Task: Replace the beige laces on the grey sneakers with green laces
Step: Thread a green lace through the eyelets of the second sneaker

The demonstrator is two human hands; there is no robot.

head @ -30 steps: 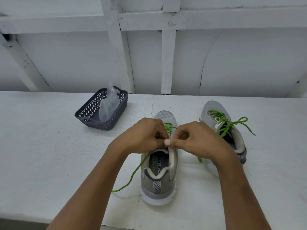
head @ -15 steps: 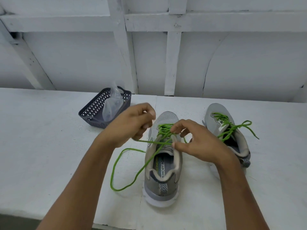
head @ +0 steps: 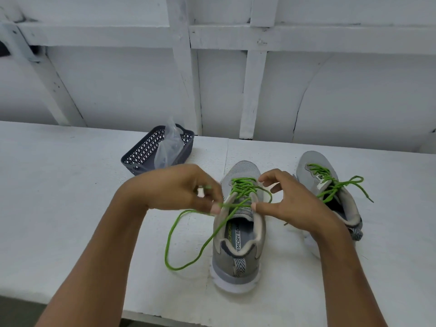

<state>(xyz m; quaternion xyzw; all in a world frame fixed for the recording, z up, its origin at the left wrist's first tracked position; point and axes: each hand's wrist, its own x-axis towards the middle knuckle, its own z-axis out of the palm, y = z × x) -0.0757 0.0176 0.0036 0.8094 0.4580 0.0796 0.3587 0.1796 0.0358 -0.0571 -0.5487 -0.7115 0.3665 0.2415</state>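
Both sneakers wear green now; the one at 3 o'clock (head: 328,194) is tied. My left hand (head: 179,187) and right hand (head: 290,199) each pinch the lace (head: 238,204) over the near sneaker (head: 238,232). Next, I judge: cross the ends and knot.

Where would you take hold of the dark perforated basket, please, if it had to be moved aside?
I would probably grip the dark basket by its near short wall, coming from above on the person's side. That wall shows a cut-out handle slot and its rim is bare, whereas the clear plastic bag fills the right part and sticks up above the rim.
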